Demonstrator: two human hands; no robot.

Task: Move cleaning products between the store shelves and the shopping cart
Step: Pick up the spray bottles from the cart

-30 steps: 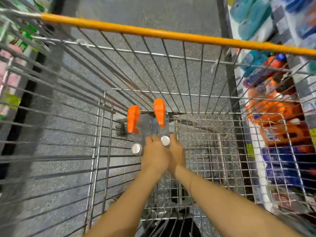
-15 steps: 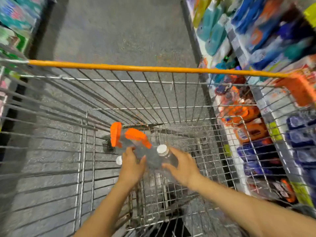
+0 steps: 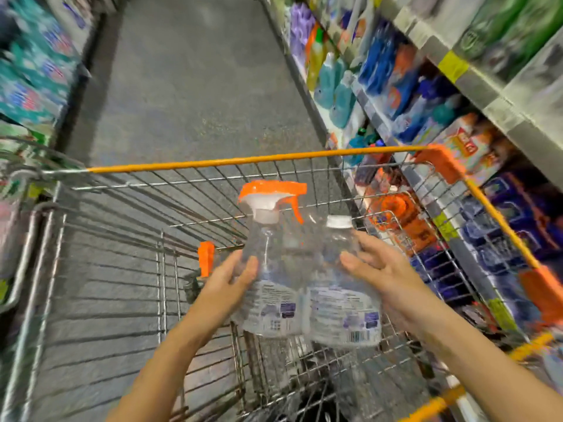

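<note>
I hold a twin pack of clear bottles upright above the wire shopping cart (image 3: 231, 162). It joins a spray bottle (image 3: 275, 257) with an orange and white trigger head to a white-capped refill bottle (image 3: 342, 306). My left hand (image 3: 227, 289) grips the spray bottle's left side. My right hand (image 3: 385, 271) grips the refill bottle's right side. Low in the cart, to the left of my left hand, another orange spray head (image 3: 206, 257) shows; its bottle is blurred.
Shelves (image 3: 475, 86) packed with blue, orange and green cleaning bottles run close along the cart's right side. Teal packages (image 3: 33, 83) fill the shelves on the left. The grey aisle floor (image 3: 189, 95) stretches ahead beyond the cart's orange-trimmed rim.
Both hands have lifted the twin pack from the cart's bottom and turned it upright. One orange-headed bottle stays down in the cart. The view has tilted up toward the aisle.
</note>
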